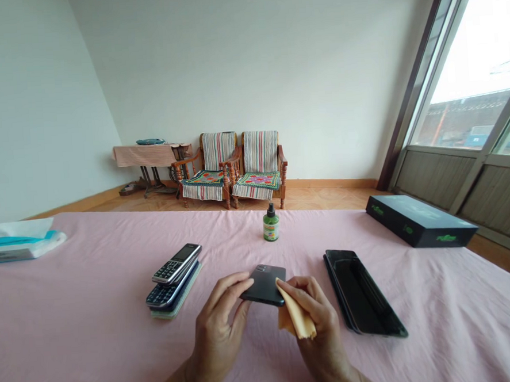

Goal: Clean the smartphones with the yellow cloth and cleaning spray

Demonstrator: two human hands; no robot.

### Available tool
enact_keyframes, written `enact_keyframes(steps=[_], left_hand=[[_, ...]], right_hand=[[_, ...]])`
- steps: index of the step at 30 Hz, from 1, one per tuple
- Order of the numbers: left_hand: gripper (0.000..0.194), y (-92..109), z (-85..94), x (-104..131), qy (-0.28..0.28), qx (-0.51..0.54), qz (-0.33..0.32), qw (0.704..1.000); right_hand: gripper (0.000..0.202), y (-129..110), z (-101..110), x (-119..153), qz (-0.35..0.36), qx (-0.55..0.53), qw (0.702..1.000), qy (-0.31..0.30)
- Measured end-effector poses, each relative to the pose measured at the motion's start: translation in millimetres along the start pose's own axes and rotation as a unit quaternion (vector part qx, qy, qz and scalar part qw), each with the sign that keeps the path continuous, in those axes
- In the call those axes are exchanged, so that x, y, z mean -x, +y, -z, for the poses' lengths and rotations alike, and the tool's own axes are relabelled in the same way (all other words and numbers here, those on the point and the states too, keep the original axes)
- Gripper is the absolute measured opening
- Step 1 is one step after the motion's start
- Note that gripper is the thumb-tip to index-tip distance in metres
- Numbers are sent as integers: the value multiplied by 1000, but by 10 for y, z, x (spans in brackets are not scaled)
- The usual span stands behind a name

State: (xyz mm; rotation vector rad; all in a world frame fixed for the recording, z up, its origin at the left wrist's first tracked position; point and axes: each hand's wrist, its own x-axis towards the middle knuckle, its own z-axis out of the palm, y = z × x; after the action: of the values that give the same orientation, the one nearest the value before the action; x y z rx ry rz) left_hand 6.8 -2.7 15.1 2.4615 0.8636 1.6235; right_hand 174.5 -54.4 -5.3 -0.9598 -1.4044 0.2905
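Note:
Between my hands is a dark smartphone (265, 284), its back with the camera lenses facing up. My left hand (222, 322) pinches the phone's left edge between thumb and fingers. A yellow cloth (298, 315) is bunched in my right hand (319, 319), which presses it against the phone's right edge. To the left lies a stack of phones, with a silver keypad phone (179, 263) on top of another keypad phone (164, 294). On the right, a black tablet (365, 294) rests on another dark flat device, of which only the edge shows.
A green spray bottle (271, 224) with a black top stands beyond the phone. A black box (418, 218) sits at the right, a tissue pack (20, 240) at the far left. Everything lies on a pink cloth (95, 339). Two wooden chairs (258, 182) stand by the back wall.

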Motion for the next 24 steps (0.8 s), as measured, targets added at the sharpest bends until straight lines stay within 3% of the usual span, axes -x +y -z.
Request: enact_keyframes(steps=[5, 9, 14, 19, 24], left_hand=[[18, -23, 12, 1, -27, 9, -20, 999], [13, -45, 0, 2, -36, 37, 8, 999], [12, -92, -18, 3, -33, 61, 30, 997], [16, -105, -2, -3, -36, 76, 21, 996], [16, -63, 4, -16, -30, 74, 18, 997]], right_hand=[[43, 11, -16, -27, -18, 2, 1000, 13], [42, -26, 9, -44, -2, 17, 1000, 15], [48, -76, 169, -31, 88, 128, 987, -37], [51, -104, 286, -44, 181, 231, 952, -87], [50, -183, 267, -104, 255, 290, 913, -135]])
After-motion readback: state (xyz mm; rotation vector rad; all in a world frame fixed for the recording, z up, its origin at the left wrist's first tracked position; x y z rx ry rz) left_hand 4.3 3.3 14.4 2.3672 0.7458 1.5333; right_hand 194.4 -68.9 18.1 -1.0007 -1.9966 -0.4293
